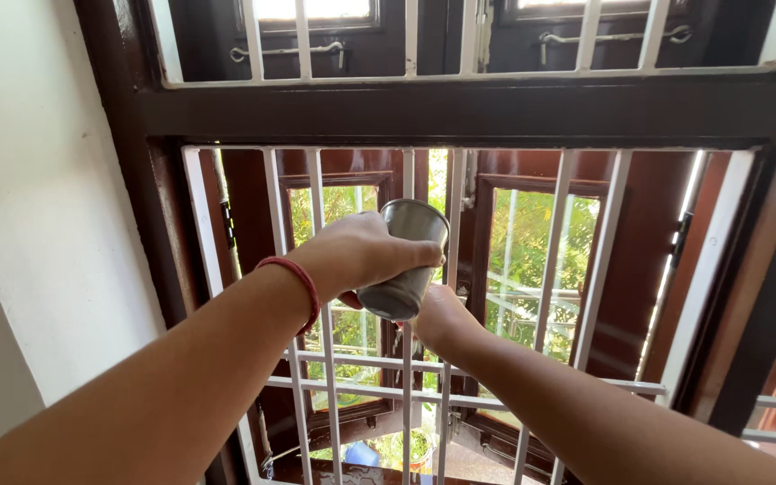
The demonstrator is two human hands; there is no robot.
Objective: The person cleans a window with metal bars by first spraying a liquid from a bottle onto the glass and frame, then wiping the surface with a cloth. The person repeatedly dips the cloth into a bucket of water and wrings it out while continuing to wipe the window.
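My left hand (363, 254) grips a steel tumbler (403, 260) around its side, holding it tilted in front of the white window bars (321, 359). A red thread band (296, 278) circles that wrist. My right hand (440, 321) sits just below and behind the tumbler's base, close to a vertical bar; its fingers are hidden, so I cannot tell whether it touches the tumbler or the bar.
Dark brown wooden shutters (532, 260) stand open beyond the grille, with green trees outside. A white wall (38, 207) runs along the left. An upper window row with metal latches (289, 49) sits above. A potted plant (410, 446) stands on the sill below.
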